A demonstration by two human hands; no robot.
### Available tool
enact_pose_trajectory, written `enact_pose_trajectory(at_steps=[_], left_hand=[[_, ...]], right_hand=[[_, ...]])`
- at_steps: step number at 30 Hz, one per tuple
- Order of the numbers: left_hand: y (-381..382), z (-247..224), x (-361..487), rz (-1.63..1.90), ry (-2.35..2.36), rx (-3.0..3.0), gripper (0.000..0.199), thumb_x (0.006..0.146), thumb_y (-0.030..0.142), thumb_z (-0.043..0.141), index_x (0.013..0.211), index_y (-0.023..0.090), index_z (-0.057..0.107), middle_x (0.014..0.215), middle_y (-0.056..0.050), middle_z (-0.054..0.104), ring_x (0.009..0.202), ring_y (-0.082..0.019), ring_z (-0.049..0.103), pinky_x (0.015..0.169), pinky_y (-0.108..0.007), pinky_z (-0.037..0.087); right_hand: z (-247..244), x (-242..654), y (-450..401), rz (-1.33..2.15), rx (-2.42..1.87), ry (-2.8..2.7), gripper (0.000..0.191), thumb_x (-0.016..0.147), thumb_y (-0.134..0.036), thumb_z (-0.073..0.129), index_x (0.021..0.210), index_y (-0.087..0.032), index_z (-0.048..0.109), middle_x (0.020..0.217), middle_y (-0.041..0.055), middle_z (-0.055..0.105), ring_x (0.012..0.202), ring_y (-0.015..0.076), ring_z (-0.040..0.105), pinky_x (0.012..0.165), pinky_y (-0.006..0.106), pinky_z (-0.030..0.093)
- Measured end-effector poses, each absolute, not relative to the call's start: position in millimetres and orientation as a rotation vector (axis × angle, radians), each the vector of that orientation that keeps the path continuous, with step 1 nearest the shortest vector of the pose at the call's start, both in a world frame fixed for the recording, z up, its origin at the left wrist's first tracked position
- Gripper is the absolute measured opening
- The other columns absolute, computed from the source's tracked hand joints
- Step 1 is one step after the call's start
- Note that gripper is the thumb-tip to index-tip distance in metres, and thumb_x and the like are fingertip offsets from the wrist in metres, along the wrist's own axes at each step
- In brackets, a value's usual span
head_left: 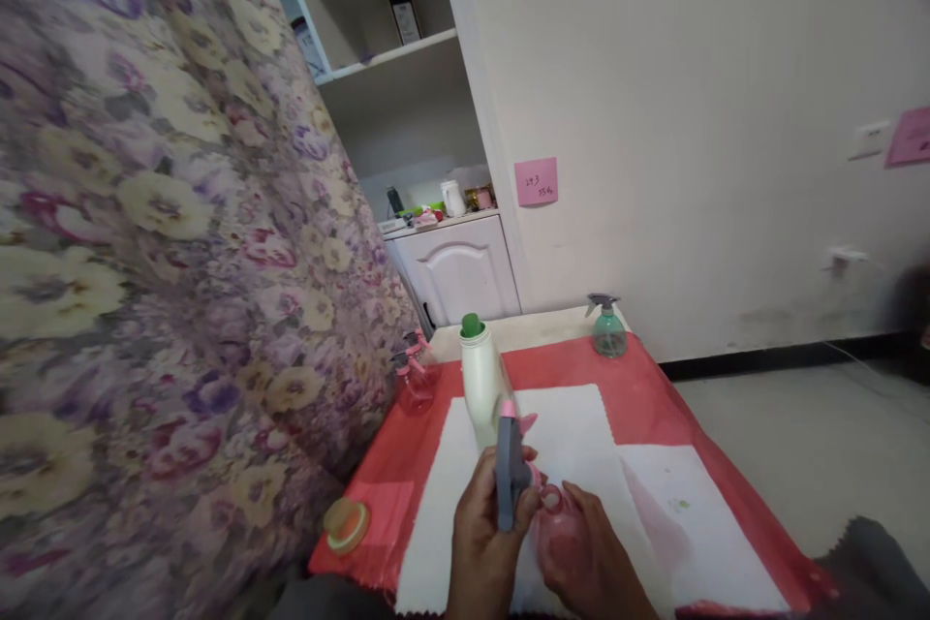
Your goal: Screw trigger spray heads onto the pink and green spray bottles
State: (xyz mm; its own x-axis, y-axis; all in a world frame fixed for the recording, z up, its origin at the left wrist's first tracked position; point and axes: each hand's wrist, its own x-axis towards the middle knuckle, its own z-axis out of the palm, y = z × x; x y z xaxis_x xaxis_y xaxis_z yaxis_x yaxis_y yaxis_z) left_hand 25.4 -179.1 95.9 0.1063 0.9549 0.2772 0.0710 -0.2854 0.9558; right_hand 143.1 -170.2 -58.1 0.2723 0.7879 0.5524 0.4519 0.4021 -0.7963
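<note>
My left hand (485, 518) is closed around a grey and pink spray head (509, 465), held upright near the front of the table. Close beside it, my right hand (600, 557) grips a translucent pink bottle (563, 535), its open neck showing at the top. The spray head's pink collar is next to the bottle's neck; the head looks detached from it. Just beyond my hands stands a pale green-white jug (480, 373) with a green cap (472, 324) on its mouth.
A green spray bottle (608, 331) stands at the back right. Pink spray bottles (414, 386) are by the floral curtain (181, 213) on the left. A round yellowish lid (347, 525) lies front left. White sheets (581, 417) cover part of the red tablecloth (654, 402).
</note>
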Motion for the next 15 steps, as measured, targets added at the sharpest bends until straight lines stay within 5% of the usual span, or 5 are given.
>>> enact_pose_trajectory(at_steps=[9, 15], left_hand=[[-193, 129, -1, 1.468, 1.067, 1.448, 0.035, 0.074, 0.043, 0.074, 0.101, 0.021, 0.069, 0.095, -0.005, 0.073, 0.068, -0.015, 0.064, 0.067, -0.026, 0.055], [-173, 141, -46, 1.619, 1.312, 1.635, 0.035, 0.077, 0.037, 0.072, 0.108, 0.022, 0.067, 0.103, -0.006, 0.072, 0.089, -0.021, 0.068, 0.081, -0.031, 0.056]], right_hand=[[-64, 139, -178, 0.452, -1.311, -1.191, 0.043, 0.082, -0.046, 0.062, 0.116, -0.021, 0.060, 0.109, 0.0124, 0.070, 0.100, 0.0307, 0.068, 0.086, 0.041, 0.059], [-73, 137, -176, 0.427, -1.273, -1.194, 0.042, 0.081, -0.047, 0.062, 0.116, -0.024, 0.060, 0.109, 0.0109, 0.071, 0.102, 0.0320, 0.068, 0.087, 0.042, 0.060]])
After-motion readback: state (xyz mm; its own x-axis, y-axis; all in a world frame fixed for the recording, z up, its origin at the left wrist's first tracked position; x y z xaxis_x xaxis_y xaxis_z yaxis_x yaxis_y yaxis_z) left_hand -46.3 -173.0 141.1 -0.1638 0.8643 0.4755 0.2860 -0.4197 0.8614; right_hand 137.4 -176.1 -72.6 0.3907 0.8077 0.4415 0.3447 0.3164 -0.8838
